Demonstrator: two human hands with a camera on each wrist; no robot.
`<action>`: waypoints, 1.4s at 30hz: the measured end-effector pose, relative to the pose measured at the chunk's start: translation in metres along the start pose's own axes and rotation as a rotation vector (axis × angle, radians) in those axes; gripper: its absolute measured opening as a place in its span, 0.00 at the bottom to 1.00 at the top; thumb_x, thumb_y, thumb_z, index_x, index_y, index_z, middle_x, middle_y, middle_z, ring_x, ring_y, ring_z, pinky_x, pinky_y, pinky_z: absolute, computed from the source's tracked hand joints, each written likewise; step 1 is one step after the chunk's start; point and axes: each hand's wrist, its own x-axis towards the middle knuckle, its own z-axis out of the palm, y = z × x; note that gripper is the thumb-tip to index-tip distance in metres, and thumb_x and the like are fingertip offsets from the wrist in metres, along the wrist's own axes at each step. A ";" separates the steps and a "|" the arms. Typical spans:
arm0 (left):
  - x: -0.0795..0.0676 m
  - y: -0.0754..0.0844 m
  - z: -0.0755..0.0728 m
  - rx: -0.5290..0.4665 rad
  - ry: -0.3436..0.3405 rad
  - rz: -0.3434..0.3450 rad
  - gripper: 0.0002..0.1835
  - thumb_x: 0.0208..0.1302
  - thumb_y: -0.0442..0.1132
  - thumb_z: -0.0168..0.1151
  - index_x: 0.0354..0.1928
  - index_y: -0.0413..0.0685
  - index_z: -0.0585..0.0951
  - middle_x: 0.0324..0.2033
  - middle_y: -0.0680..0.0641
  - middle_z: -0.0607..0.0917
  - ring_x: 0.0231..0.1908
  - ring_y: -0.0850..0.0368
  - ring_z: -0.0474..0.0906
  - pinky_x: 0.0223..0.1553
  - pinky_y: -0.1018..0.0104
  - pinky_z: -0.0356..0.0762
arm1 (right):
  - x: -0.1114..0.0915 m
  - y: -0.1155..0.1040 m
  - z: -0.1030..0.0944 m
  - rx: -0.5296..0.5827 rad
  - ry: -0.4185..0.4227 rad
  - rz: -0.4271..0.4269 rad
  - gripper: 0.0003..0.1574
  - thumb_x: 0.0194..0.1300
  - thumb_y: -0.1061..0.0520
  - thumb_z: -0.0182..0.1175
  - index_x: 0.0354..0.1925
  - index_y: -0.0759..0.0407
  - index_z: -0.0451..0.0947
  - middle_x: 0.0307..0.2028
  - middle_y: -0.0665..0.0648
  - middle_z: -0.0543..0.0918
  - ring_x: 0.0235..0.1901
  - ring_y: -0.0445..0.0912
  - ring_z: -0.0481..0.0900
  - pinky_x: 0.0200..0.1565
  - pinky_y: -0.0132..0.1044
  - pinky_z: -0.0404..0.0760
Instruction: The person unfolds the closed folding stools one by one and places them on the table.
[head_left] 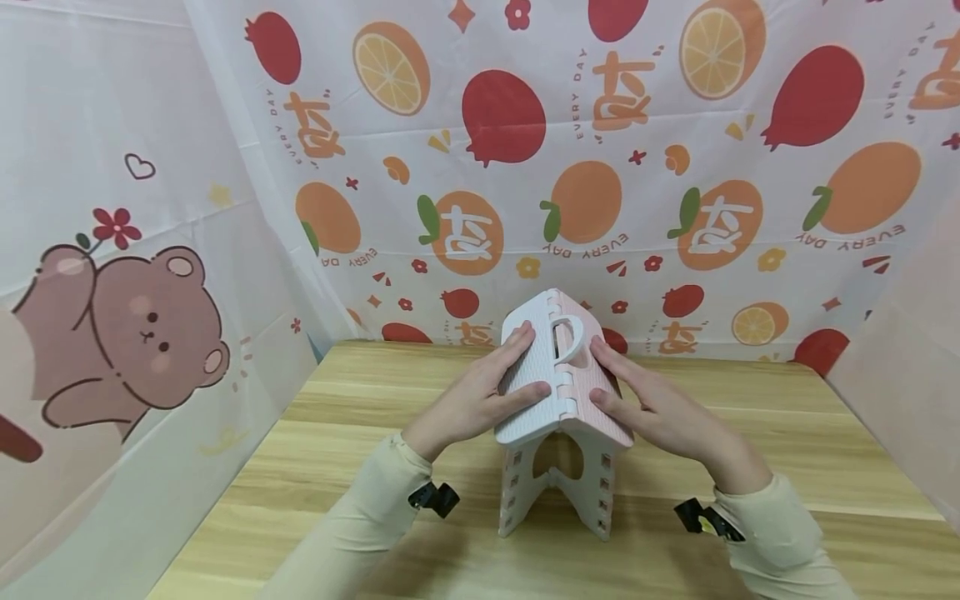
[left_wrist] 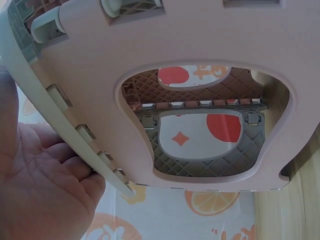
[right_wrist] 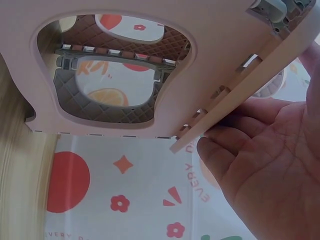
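Folding stool (head_left: 558,400) standing half-open at table (head_left: 360,467) centre. Left hand (head_left: 480,392) at 9 o'clock, right hand (head_left: 652,408) at 3, fingers straight, together, flat on seat halves. Press evenly, fingertips off hinge.

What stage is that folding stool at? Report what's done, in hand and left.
Done: the folding stool stands on its legs on the wooden table. In hand: the left hand and right hand press flat on the two seat halves, which peak like a roof at the hinge. Left: the seat is not yet flat.
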 end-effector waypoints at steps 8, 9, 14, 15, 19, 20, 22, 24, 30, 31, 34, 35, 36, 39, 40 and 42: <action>0.001 0.000 -0.002 0.012 -0.010 -0.015 0.50 0.74 0.69 0.60 0.87 0.57 0.53 0.87 0.53 0.51 0.86 0.48 0.49 0.84 0.42 0.55 | 0.001 0.000 -0.002 0.010 -0.017 0.012 0.46 0.82 0.41 0.57 0.86 0.52 0.52 0.86 0.60 0.55 0.83 0.64 0.57 0.77 0.71 0.64; 0.001 0.000 -0.002 0.013 -0.012 -0.018 0.50 0.74 0.69 0.60 0.87 0.57 0.53 0.86 0.53 0.51 0.86 0.48 0.49 0.84 0.42 0.55 | 0.001 0.000 -0.003 0.008 -0.018 0.014 0.46 0.82 0.41 0.57 0.86 0.52 0.52 0.86 0.60 0.55 0.83 0.64 0.57 0.77 0.71 0.64; 0.002 0.001 -0.003 0.021 -0.021 -0.017 0.50 0.74 0.68 0.61 0.87 0.55 0.54 0.86 0.52 0.52 0.86 0.48 0.49 0.84 0.43 0.55 | 0.001 -0.001 -0.004 0.008 -0.022 0.017 0.46 0.82 0.41 0.57 0.86 0.53 0.53 0.86 0.61 0.55 0.83 0.64 0.56 0.77 0.71 0.63; 0.002 0.001 -0.004 0.022 -0.021 -0.016 0.50 0.74 0.68 0.61 0.87 0.55 0.54 0.86 0.52 0.52 0.86 0.48 0.49 0.84 0.43 0.55 | 0.001 -0.001 -0.004 0.010 -0.023 0.017 0.46 0.82 0.42 0.57 0.86 0.53 0.53 0.86 0.61 0.55 0.83 0.64 0.56 0.77 0.71 0.63; 0.002 0.002 -0.006 0.031 -0.022 -0.016 0.50 0.74 0.67 0.62 0.87 0.55 0.54 0.87 0.52 0.52 0.86 0.48 0.50 0.84 0.42 0.55 | 0.003 -0.002 -0.005 0.017 -0.029 0.016 0.46 0.82 0.42 0.57 0.86 0.54 0.53 0.85 0.62 0.55 0.83 0.64 0.56 0.77 0.71 0.63; 0.002 0.002 -0.007 0.033 -0.023 -0.018 0.50 0.74 0.67 0.62 0.87 0.55 0.54 0.87 0.52 0.52 0.86 0.48 0.49 0.84 0.42 0.55 | 0.003 -0.002 -0.006 0.018 -0.031 0.016 0.47 0.82 0.42 0.57 0.86 0.54 0.53 0.85 0.62 0.55 0.83 0.64 0.57 0.77 0.71 0.63; 0.002 0.002 -0.008 0.038 -0.024 -0.020 0.50 0.74 0.67 0.62 0.87 0.55 0.54 0.86 0.52 0.52 0.86 0.48 0.49 0.84 0.43 0.55 | 0.003 -0.003 -0.006 0.019 -0.035 0.016 0.47 0.82 0.41 0.58 0.86 0.54 0.53 0.85 0.62 0.56 0.83 0.64 0.57 0.77 0.71 0.64; 0.003 0.004 -0.007 0.041 -0.025 -0.020 0.50 0.73 0.67 0.62 0.87 0.55 0.54 0.86 0.52 0.52 0.86 0.48 0.50 0.84 0.43 0.55 | 0.003 -0.003 -0.008 0.012 -0.037 0.018 0.47 0.82 0.41 0.58 0.86 0.55 0.53 0.85 0.62 0.57 0.83 0.64 0.58 0.76 0.71 0.65; 0.002 0.006 -0.004 0.042 -0.034 -0.034 0.50 0.73 0.65 0.64 0.86 0.54 0.55 0.87 0.52 0.52 0.86 0.49 0.49 0.84 0.42 0.56 | -0.002 -0.002 -0.010 0.002 -0.036 0.018 0.47 0.81 0.41 0.58 0.86 0.55 0.54 0.85 0.63 0.58 0.82 0.65 0.60 0.76 0.71 0.65; 0.002 0.006 -0.004 0.042 -0.036 -0.035 0.50 0.73 0.66 0.63 0.86 0.54 0.55 0.87 0.52 0.52 0.86 0.49 0.49 0.84 0.43 0.55 | -0.002 -0.003 -0.010 0.002 -0.036 0.016 0.47 0.81 0.42 0.59 0.86 0.55 0.54 0.85 0.63 0.58 0.82 0.65 0.59 0.76 0.71 0.65; 0.002 0.006 -0.003 0.048 -0.037 -0.036 0.50 0.73 0.66 0.64 0.86 0.54 0.55 0.87 0.52 0.52 0.86 0.50 0.49 0.84 0.43 0.55 | -0.002 -0.003 -0.010 0.000 -0.038 0.014 0.47 0.81 0.42 0.59 0.86 0.56 0.54 0.85 0.64 0.57 0.82 0.66 0.59 0.76 0.72 0.64; 0.003 0.006 -0.003 0.050 -0.037 -0.036 0.50 0.73 0.66 0.64 0.86 0.54 0.55 0.86 0.52 0.52 0.86 0.50 0.49 0.84 0.43 0.56 | -0.002 -0.003 -0.010 -0.001 -0.038 0.015 0.47 0.81 0.42 0.59 0.86 0.56 0.54 0.85 0.64 0.57 0.82 0.66 0.59 0.76 0.72 0.64; 0.003 0.006 -0.003 0.052 -0.038 -0.038 0.50 0.73 0.65 0.64 0.86 0.54 0.55 0.86 0.52 0.52 0.86 0.50 0.49 0.84 0.43 0.56 | -0.002 -0.003 -0.011 -0.002 -0.038 0.015 0.47 0.81 0.42 0.59 0.86 0.56 0.54 0.85 0.65 0.57 0.82 0.66 0.59 0.76 0.72 0.64; 0.002 0.007 -0.003 0.052 -0.036 -0.042 0.49 0.73 0.63 0.65 0.86 0.54 0.55 0.87 0.52 0.52 0.86 0.50 0.49 0.84 0.43 0.56 | -0.003 -0.003 -0.011 -0.007 -0.037 0.017 0.47 0.81 0.42 0.59 0.86 0.56 0.54 0.85 0.64 0.56 0.82 0.66 0.58 0.76 0.72 0.64; 0.002 0.008 -0.003 0.050 -0.036 -0.042 0.49 0.73 0.63 0.66 0.86 0.54 0.55 0.87 0.52 0.52 0.86 0.51 0.49 0.84 0.43 0.56 | -0.004 -0.004 -0.011 -0.009 -0.037 0.020 0.47 0.81 0.42 0.59 0.86 0.56 0.54 0.85 0.64 0.56 0.82 0.66 0.58 0.76 0.72 0.65; 0.001 0.008 -0.002 0.047 -0.036 -0.041 0.49 0.73 0.61 0.67 0.86 0.54 0.56 0.87 0.53 0.52 0.86 0.51 0.49 0.84 0.43 0.56 | -0.005 -0.004 -0.012 -0.013 -0.037 0.024 0.48 0.81 0.41 0.59 0.86 0.55 0.54 0.85 0.64 0.56 0.82 0.66 0.58 0.75 0.72 0.65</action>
